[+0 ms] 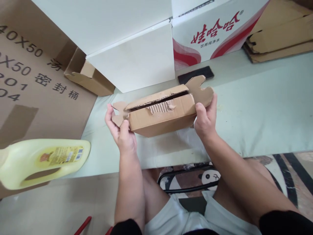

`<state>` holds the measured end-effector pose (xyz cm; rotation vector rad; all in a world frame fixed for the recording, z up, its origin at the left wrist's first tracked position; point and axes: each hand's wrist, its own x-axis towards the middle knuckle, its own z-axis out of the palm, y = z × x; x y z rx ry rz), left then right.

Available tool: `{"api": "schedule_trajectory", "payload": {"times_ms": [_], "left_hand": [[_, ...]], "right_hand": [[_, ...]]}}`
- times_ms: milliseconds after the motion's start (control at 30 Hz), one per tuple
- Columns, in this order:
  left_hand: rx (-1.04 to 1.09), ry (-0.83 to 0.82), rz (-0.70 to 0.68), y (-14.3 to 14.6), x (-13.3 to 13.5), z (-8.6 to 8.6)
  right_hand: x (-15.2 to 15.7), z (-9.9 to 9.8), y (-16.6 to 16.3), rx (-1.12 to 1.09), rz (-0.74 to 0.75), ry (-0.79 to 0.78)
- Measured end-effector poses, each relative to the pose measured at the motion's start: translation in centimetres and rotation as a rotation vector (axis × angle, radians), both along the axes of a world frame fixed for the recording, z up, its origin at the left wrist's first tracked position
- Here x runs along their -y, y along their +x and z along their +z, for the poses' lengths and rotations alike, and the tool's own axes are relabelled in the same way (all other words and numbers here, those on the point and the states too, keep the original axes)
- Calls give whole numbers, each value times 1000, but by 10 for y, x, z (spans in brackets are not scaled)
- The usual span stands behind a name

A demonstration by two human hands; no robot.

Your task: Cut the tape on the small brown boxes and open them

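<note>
A long brown cardboard box (161, 116) hangs in the air above a pale green table (256, 107), held at both ends. My left hand (119, 129) grips its left end, thumb on the front face, fingers behind the cut-out end flap. My right hand (205, 117) grips the right end the same way, thumb on the front. The box's top flap stands slightly ajar, and a torn patch of corrugated paper shows on its front. A crumpled clear plastic sheet (188, 137) lies on the table just under the box.
A yellow plastic jug (41, 161) lies on its side at the left. White boxes (132, 55) and a red-and-white printed carton (210, 32) stand behind. A black phone (195, 74) lies by them. A small open brown box (85, 73), a large printed carton and flattened cardboard (278, 36) surround the table.
</note>
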<state>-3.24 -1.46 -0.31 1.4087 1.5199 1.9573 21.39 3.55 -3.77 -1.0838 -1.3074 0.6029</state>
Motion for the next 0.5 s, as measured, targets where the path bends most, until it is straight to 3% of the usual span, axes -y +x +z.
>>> {"api": "schedule_trajectory", "payload": {"times_ms": [133,267,500], "left_hand": [[124,31,-58,3,-1,1],[199,44,2,6,-3,4],[65,-132,161,-2,-1,3]], "right_hand": [[-5,-9,2,-120,58,121],[-4,-8,6,-154,87,89],[0,8,10,-46,-21,169]]}}
